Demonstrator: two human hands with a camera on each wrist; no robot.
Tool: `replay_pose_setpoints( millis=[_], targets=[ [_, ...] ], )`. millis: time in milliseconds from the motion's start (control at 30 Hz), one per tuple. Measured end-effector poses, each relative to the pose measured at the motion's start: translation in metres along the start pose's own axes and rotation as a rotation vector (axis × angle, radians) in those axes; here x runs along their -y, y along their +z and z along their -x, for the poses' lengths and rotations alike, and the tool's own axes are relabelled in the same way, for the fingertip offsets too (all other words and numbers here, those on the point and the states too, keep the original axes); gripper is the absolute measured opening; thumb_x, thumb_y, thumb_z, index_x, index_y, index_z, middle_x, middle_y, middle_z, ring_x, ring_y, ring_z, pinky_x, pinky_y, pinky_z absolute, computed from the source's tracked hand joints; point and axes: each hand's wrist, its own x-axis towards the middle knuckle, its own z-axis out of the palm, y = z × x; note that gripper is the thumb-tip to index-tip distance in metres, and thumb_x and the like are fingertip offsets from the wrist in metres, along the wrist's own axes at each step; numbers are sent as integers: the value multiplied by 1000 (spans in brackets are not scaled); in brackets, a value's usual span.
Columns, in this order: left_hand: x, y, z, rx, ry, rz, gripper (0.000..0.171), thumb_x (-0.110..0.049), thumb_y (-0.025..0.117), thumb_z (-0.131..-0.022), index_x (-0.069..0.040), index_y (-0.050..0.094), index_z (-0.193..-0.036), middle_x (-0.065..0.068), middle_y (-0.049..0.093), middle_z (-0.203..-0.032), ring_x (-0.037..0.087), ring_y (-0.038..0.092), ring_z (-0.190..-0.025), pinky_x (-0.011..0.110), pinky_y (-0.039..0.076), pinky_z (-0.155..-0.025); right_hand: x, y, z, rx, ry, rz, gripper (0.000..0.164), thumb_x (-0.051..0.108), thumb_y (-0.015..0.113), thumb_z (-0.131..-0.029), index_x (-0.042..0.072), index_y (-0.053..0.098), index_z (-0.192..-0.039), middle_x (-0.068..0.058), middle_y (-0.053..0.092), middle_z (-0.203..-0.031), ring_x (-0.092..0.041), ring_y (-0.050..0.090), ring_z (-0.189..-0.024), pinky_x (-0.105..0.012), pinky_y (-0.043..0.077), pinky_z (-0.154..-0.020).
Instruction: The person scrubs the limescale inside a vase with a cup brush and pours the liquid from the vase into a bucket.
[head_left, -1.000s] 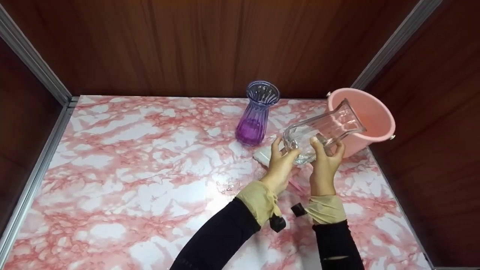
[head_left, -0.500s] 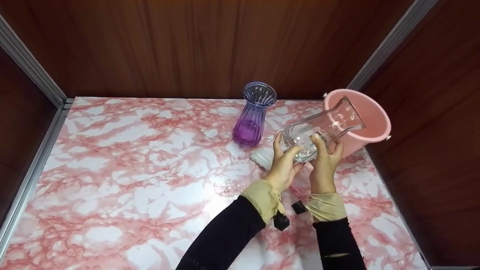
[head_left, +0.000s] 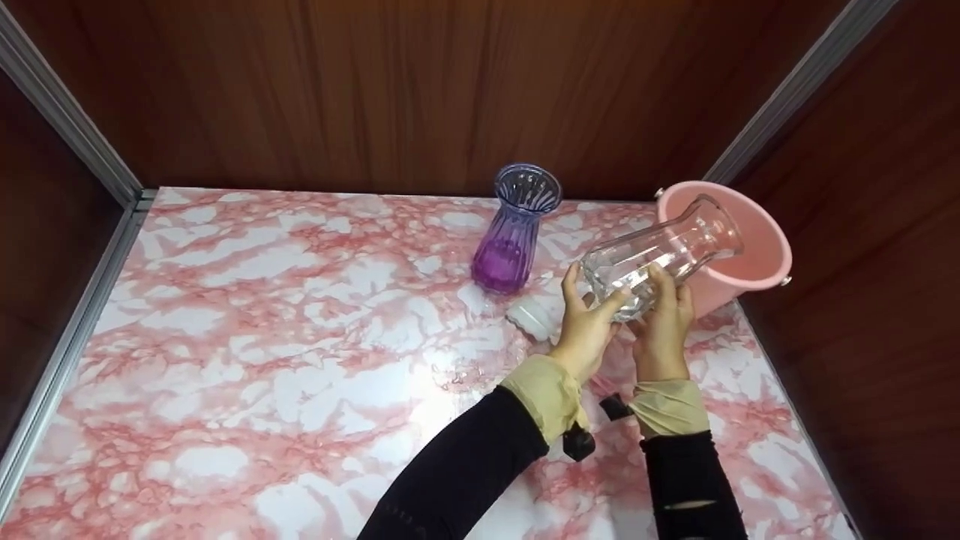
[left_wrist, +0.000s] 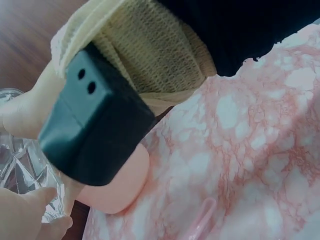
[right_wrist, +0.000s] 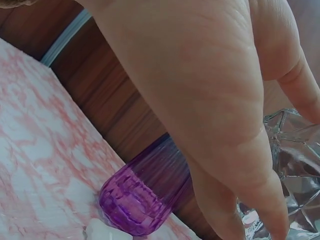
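Observation:
A clear glass vase (head_left: 637,259) is held tilted, its flared mouth over the pink bucket (head_left: 765,274) at the right. My left hand (head_left: 589,330) grips the vase near its base, thumb on the near side. My right hand (head_left: 664,330) holds the vase's underside and lower body, fingers round the glass. In the right wrist view the faceted base of the clear vase (right_wrist: 297,170) shows past the fingers. A purple-blue vase (head_left: 510,240) stands upright to the left of the held one, with purple colour in its lower part.
A whitish object with a scalloped edge (head_left: 532,316) lies on the marbled tabletop (head_left: 247,337), partly behind my left hand. Beneath my wrists lies a pink strip-like thing (left_wrist: 202,220). Wet drops (head_left: 457,371) glisten near the middle. Dark wood panels (head_left: 375,97) stand round the table.
Both hands have shifted slightly right with the clear vase, so its mouth reaches further over the bucket. The vase has turned a little in the grip. The purple-blue vase stays put.

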Motion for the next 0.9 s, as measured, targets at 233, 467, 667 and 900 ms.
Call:
replay_pose_setpoints(
  millis=[233, 467, 667, 900],
  targets=[
    [1, 12, 1, -53, 52, -106, 84, -10, 72, -92, -23, 24, -159, 27, 29, -155, 40, 44, -136, 49, 49, -105, 8, -4, -7, -8, 73, -22, 28, 34, 75, -90, 17, 60, -107, 2, 66, -86, -12, 61, -71, -26, 54, -65],
    [-2, 21, 2, -88, 79, -163, 79, -12, 69, -94, -22, 27, -159, 19, 23, -164, 38, 25, -149, 52, 33, -118, 11, -7, -14, 10, 177, -49, 31, 44, 74, -89, 17, 61, -98, 2, 62, -82, -13, 59, -71, -27, 52, -64],
    [-3, 26, 1, -97, 128, -262, 78, -10, 69, -94, -19, 29, -159, 18, 29, -163, 36, 31, -148, 50, 29, -120, 15, -9, -19, 53, 189, -92, 29, 44, 71, -90, 16, 63, -89, 1, 64, -85, -15, 59, -79, -28, 53, -71],
    [-2, 30, 1, -105, 232, -406, 76, -4, 74, -89, -16, 38, -154, 22, 48, -146, 35, 47, -136, 45, 36, -117, 17, -11, -24, 107, 188, -187, 39, 43, 67, -90, 18, 55, -118, -4, 53, -108, -17, 54, -97, -31, 56, -80]
  ],
)
